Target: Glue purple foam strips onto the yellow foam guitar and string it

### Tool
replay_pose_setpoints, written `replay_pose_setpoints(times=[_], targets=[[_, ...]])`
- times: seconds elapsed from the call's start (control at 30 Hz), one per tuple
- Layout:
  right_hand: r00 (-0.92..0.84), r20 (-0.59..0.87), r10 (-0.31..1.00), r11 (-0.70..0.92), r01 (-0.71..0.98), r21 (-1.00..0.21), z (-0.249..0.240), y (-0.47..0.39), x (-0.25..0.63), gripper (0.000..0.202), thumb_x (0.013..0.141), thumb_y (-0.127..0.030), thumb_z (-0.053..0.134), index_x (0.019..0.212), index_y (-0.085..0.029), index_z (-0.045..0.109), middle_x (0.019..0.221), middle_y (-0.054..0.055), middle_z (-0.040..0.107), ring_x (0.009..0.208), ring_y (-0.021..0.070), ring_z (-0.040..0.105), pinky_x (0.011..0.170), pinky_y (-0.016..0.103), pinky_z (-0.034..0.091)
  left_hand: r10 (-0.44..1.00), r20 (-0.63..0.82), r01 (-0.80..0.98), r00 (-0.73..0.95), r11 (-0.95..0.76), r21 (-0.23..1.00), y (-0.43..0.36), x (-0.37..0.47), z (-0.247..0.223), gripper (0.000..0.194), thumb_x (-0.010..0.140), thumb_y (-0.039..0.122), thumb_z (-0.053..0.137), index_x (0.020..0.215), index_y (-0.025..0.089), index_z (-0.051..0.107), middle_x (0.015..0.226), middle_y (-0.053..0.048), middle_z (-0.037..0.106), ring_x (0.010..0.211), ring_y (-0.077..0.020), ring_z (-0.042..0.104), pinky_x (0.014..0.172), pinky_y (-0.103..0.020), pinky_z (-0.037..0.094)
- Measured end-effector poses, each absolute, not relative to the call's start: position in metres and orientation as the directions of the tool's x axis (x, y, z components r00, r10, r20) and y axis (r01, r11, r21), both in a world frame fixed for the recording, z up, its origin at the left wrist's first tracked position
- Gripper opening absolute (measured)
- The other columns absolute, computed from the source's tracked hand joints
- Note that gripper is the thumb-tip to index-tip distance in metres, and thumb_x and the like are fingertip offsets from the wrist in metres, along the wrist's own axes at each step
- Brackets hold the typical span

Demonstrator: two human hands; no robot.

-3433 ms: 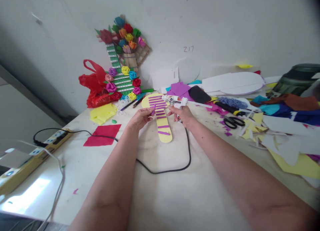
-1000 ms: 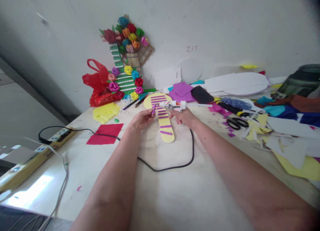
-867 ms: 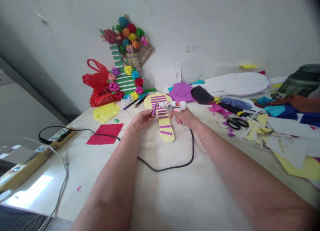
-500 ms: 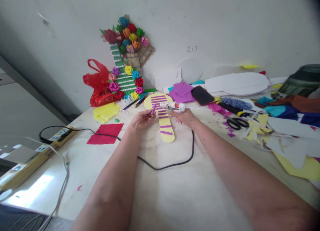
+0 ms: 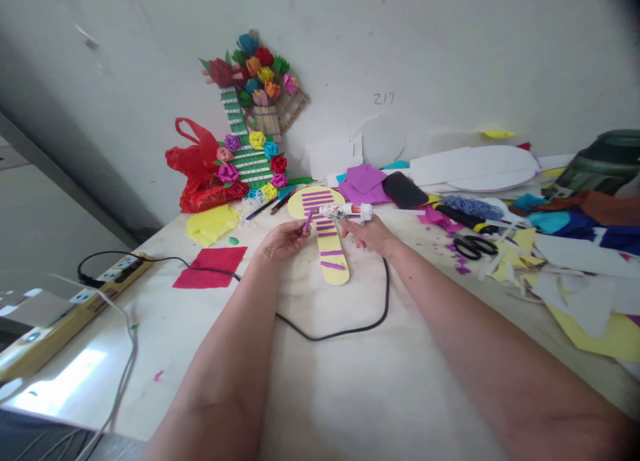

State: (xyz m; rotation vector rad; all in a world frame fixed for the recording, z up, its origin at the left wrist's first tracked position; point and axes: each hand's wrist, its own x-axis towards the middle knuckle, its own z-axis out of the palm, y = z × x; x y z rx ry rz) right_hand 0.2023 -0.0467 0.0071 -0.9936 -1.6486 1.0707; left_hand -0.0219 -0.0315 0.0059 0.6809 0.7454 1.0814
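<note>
My left hand [image 5: 285, 240] is closed, pinching a short purple paper strip [image 5: 307, 221] upright by its lower end. My right hand [image 5: 369, 234] is wrapped round a white glue gun [image 5: 356, 212], held level with its nozzle pointing left at the strip. A clear glue stick [image 5: 400, 212] sticks out of its back end. Beneath both hands lies a yellow paddle-shaped cutout [image 5: 329, 246] with several purple strips across it, the lower ones spaced wider and slightly slanted. The glue gun hides part of the cutout's middle. A black cord [image 5: 345, 330] loops over the table below.
Left are a red paper square [image 5: 210, 268], yellow crepe paper [image 5: 213, 225] and a power strip [image 5: 110, 278]. Behind stands a green guitar-shaped piece [image 5: 250, 164] with paper flowers, beside a red bag [image 5: 195, 164]. Right lie scissors [image 5: 475, 246], purple paper [image 5: 365, 184], a phone [image 5: 404, 190] and paper scraps.
The glue gun has shifted very slightly right and levelled, and its glue stick shows more clearly. The purple strip and left hand are almost unmoved.
</note>
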Motion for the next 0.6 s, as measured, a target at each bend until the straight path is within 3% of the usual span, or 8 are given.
replay_pose_setpoints(times=[0.6], targets=[[-0.207,0.210,0.955,0.259,0.250,-0.933,0.0095,-0.0460,0.2005,0.040,0.067,-0.054,0.061,0.064,-0.015,0.054,0.051,-0.001,0.054,0.028,0.0040,0.039,0.028,0.019,0.031,0.941,-0.186,-0.493,0.282,0.308,0.813,-0.0344,-0.0199,0.0081,0.008,0.073,0.005,0.051,0.075,0.006,0.059,0.063,-0.007,0.059,0.053,-0.0086,0.054,0.042,-0.014,0.041]])
